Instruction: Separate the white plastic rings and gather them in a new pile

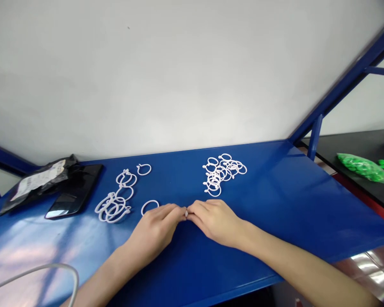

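My left hand [156, 228] and my right hand [214, 219] meet fingertip to fingertip at the middle of the blue shelf [291, 204]. Both are closed in a pinch on a small white ring piece [186, 212], mostly hidden by the fingers. A single white ring [149, 207] lies just left of my left hand. Further left sits a pile of white rings [117, 200], with one loose ring [144, 169] behind it. A second pile of white rings [222, 172] lies behind my right hand.
A black phone [75, 192] and a black plastic bag with a label [40, 179] lie at the left end. A grey cable [48, 273] curves at the lower left. A bag of green parts [360, 166] lies on a dark table to the right. Blue frame struts [339, 89] rise at right.
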Demonstrator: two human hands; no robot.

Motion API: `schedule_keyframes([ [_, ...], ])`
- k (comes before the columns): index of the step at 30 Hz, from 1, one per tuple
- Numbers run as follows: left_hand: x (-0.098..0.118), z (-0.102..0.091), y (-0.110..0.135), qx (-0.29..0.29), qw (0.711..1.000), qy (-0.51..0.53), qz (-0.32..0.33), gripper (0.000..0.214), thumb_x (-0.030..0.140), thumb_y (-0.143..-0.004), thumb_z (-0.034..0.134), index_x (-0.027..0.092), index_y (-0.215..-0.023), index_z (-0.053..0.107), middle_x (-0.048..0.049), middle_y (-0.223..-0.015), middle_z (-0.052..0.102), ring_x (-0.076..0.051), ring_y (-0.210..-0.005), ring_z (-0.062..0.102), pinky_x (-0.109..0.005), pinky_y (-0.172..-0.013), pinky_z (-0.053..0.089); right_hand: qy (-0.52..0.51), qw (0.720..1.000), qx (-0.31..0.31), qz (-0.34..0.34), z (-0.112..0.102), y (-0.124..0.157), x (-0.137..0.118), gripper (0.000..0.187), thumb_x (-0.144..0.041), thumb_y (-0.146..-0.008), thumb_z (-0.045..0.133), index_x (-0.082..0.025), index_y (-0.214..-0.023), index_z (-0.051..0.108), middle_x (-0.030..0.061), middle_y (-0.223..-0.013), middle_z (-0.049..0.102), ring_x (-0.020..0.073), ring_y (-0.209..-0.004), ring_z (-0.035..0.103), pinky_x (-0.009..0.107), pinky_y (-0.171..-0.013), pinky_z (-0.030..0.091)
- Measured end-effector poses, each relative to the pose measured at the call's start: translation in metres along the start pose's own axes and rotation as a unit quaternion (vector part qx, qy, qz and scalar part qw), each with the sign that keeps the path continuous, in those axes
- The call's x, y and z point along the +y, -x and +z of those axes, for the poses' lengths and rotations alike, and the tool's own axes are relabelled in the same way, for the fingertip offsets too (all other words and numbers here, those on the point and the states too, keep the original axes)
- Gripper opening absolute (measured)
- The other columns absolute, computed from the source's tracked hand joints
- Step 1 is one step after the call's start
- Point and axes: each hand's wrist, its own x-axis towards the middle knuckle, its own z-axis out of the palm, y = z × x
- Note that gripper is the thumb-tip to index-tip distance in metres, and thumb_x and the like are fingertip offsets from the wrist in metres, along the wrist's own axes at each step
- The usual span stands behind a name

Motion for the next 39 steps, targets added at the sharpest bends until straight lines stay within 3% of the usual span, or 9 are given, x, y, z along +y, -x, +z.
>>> schedule_keyframes([
  [5,-0.038,-0.024,0.0,-0.057,0.996,-0.052,-0.05,0.038,0.009,-0.097,0.043,0.022,-0.119,0.071,-0.0083,-0.11,0.075,-0.023,-0.095,0.069,-0.037,-0.084,0.057,0.005,0.994,0.081,0.066,-0.017,-0.004,0.024,0.027,-0.034,-0.109,0.047,-0.02,-0.099,0.068,0.0023,-0.092,0.078,0.0146,-0.076,0.072,0.026,-0.067,0.05],
  [11,-0.073,-0.031,0.008,-0.152,0.984,-0.028,-0.087,0.024,0.025,-0.097,0.052,0.026,-0.1,0.076,-0.0054,-0.107,0.072,-0.022,-0.094,0.066,-0.035,-0.084,0.055,0.157,0.958,0.084,0.226,-0.033,-0.002,0.06,0.022,-0.033,-0.104,0.053,-0.018,-0.101,0.069,0.0073,-0.101,0.073,0.0184,-0.073,0.07,0.026,-0.051,0.041],
  [15,-0.062,-0.026,0.003,-0.114,0.982,-0.004,-0.152,0.02,0.032,-0.098,0.054,0.023,-0.092,0.071,-0.0028,-0.093,0.073,-0.018,-0.08,0.067,-0.029,-0.074,0.053,0.154,0.956,0.081,0.236,-0.032,-0.004,0.054,0.025,-0.035,-0.104,0.053,-0.017,-0.111,0.069,0.0102,-0.111,0.07,0.0194,-0.077,0.07,0.026,-0.052,0.044],
  [18,-0.043,-0.021,-0.003,-0.078,0.973,0.026,-0.217,0.013,0.029,-0.095,0.057,0.022,-0.088,0.066,0.002,-0.078,0.07,-0.014,-0.062,0.062,-0.025,-0.061,0.047,0.054,0.979,0.084,0.18,-0.026,-0.004,0.036,0.024,-0.033,-0.104,0.054,-0.017,-0.113,0.069,0.008,-0.111,0.071,0.0155,-0.074,0.069,0.027,-0.062,0.051],
  [21,-0.024,-0.015,-0.006,-0.031,0.968,0.053,-0.242,0.015,0.033,-0.094,0.059,0.022,-0.085,0.065,0.0046,-0.064,0.064,-0.013,-0.055,0.058,-0.023,-0.056,0.044,-0.058,0.99,0.045,0.124,-0.018,-0.003,0.017,0.028,-0.041,-0.103,0.058,-0.018,-0.114,0.069,0.0052,-0.108,0.073,0.0122,-0.067,0.066,0.027,-0.065,0.052],
  [26,-0.007,-0.005,-0.006,0.013,0.967,0.111,-0.23,0.016,0.03,-0.094,0.058,0.022,-0.082,0.06,0.0045,-0.069,0.064,-0.011,-0.056,0.057,-0.022,-0.055,0.044,-0.14,0.982,0.023,0.125,-0.008,-0.002,0.006,0.022,-0.038,-0.101,0.061,-0.019,-0.105,0.071,0.0025,-0.1,0.075,0.0108,-0.063,0.065,0.025,-0.06,0.048],
  [31,-0.004,-0.003,-0.004,-0.036,0.962,0.177,-0.203,0.01,0.025,-0.094,0.058,0.022,-0.085,0.06,0.0045,-0.077,0.067,-0.009,-0.058,0.058,-0.019,-0.055,0.046,-0.206,0.967,0.043,0.141,-0.009,-0.004,0.011,0.013,-0.029,-0.1,0.064,-0.021,-0.107,0.071,0.001,-0.1,0.077,0.0119,-0.073,0.07,0.023,-0.068,0.052],
  [34,-0.002,-0.002,-0.002,-0.035,0.966,0.163,-0.197,0.003,0.026,-0.096,0.061,0.024,-0.096,0.063,0.0072,-0.069,0.064,-0.009,-0.056,0.058,-0.019,-0.055,0.046,-0.199,0.974,0.024,0.104,-0.007,-0.003,0.012,0.015,-0.028,-0.102,0.061,-0.021,-0.11,0.072,0.0013,-0.099,0.079,0.0139,-0.08,0.073,0.024,-0.074,0.054],
  [39,0.001,0.001,-0.002,-0.005,0.977,0.153,-0.146,0.009,0.022,-0.099,0.058,0.024,-0.094,0.066,0.0063,-0.074,0.069,-0.008,-0.059,0.062,-0.017,-0.059,0.049,-0.147,0.987,0.027,0.053,0.001,0.001,0.016,0.023,-0.037,-0.103,0.059,-0.021,-0.104,0.076,0.0,-0.093,0.08,0.0154,-0.077,0.074,0.026,-0.069,0.053],
])
